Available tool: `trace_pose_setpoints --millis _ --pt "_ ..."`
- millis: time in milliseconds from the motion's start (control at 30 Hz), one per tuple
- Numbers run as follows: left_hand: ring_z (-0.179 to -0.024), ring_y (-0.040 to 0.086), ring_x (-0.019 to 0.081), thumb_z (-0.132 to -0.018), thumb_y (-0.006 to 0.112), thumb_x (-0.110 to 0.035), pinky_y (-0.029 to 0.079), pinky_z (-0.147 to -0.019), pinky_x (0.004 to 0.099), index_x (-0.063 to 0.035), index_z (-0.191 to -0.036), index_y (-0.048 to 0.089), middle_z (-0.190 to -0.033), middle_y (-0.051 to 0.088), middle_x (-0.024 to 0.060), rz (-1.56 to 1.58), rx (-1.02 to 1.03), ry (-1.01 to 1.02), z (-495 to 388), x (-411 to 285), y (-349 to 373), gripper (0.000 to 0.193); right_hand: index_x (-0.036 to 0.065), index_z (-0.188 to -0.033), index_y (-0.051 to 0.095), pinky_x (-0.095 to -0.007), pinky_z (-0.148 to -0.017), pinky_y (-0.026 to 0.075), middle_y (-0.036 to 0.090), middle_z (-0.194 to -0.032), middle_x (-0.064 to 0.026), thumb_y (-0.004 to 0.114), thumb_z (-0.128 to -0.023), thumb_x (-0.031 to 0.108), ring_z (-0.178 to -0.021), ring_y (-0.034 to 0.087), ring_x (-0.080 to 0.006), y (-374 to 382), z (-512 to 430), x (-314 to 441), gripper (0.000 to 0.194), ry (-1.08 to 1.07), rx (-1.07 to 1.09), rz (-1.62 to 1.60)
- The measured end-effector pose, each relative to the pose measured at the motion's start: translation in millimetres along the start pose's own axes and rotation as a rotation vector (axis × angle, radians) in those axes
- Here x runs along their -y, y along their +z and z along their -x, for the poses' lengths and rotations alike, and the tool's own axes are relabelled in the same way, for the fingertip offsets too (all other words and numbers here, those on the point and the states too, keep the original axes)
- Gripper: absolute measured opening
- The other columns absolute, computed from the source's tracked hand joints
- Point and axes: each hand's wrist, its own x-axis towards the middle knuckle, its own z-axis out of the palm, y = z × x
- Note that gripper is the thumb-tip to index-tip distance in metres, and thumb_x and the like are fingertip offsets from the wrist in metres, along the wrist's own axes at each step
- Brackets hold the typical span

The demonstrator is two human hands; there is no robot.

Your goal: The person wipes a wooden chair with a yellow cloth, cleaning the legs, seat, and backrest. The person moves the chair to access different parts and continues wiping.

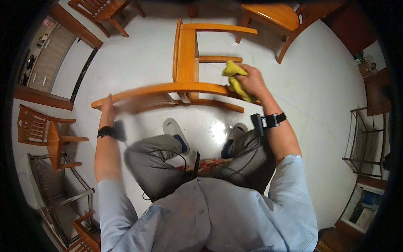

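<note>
An orange-brown wooden chair [185,60] lies tipped on the floor in front of me, its legs pointing to the right. Around the left end of its long rear post, at the top of the backrest, my left hand [107,105] is closed; the backrest slats there are blurred. A yellow cloth [234,74] is bunched in my right hand [252,80]. That hand is at the right end of the same post, near the foot of the leg, with the cloth against the wood. The fingers' undersides are hidden.
Another wooden chair [52,135] stands at the left, above a metal-framed rack [59,201]. More wooden furniture [270,15] is at the top right. A thin metal frame [366,141] stands far right. My slippered feet [174,129] rest on the glossy tiled floor [201,126] below the chair.
</note>
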Motion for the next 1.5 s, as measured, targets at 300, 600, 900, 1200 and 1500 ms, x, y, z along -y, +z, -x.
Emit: trace_pose_setpoints --millis 300,600,900,1200,1500 --pt "-0.1 0.047 0.0399 -0.075 0.066 -0.071 0.044 -0.085 0.0548 -0.0168 -0.13 0.047 -0.132 0.051 0.0093 0.18 -0.22 -0.221 -55 14 -51 0.079 -0.008 -0.1 0.065 -0.0392 -0.068 0.051 0.069 -0.088 -0.0141 0.06 -0.094 0.016 -0.076 0.066 -0.0234 145 -116 -1 0.026 0.624 0.006 -0.741" --pt "-0.098 0.057 0.0357 -0.091 0.056 -0.05 0.051 -0.086 0.049 0.0002 -0.115 0.045 -0.109 0.054 0.0208 0.369 -0.048 -0.538 -147 38 -118 0.056 -0.009 -0.106 0.061 -0.037 -0.068 0.052 0.067 -0.092 -0.0149 0.062 -0.095 0.029 -0.077 0.065 -0.0235 206 -182 -13 0.039 0.762 0.111 -0.782" --pt "-0.07 0.045 0.0261 -0.08 0.059 -0.013 0.048 -0.067 0.049 -0.0112 -0.081 0.037 -0.082 0.039 0.0053 0.527 -0.329 -0.408 -113 -14 -80 0.022 -0.006 -0.114 0.056 -0.0401 -0.068 0.055 0.065 -0.096 -0.0168 0.064 -0.093 0.028 -0.079 0.066 -0.0282 173 -202 22 0.041 1.094 0.012 -0.869" --pt "-0.079 0.055 0.0232 -0.081 0.061 -0.007 0.048 -0.067 0.039 -0.0051 -0.091 0.055 -0.092 0.056 0.0062 0.291 -0.558 -0.029 -23 -270 -49 0.012 0.002 -0.117 0.057 -0.0446 -0.079 0.054 0.064 -0.103 -0.0147 0.062 -0.091 0.029 -0.09 0.065 -0.0313 167 -185 55 0.038 1.222 -0.216 -1.235" --pt "-0.096 0.063 0.0251 -0.084 0.065 0.001 0.054 -0.084 0.0428 0.0051 -0.124 0.05 -0.113 0.06 0.0144 0.089 -0.495 0.645 123 -443 -1 0.043 0.002 -0.129 0.05 -0.0453 -0.098 0.046 0.059 -0.124 -0.0126 0.049 -0.1 0.03 -0.112 0.058 -0.0305 241 -166 117 0.039 1.154 -0.19 -1.55"
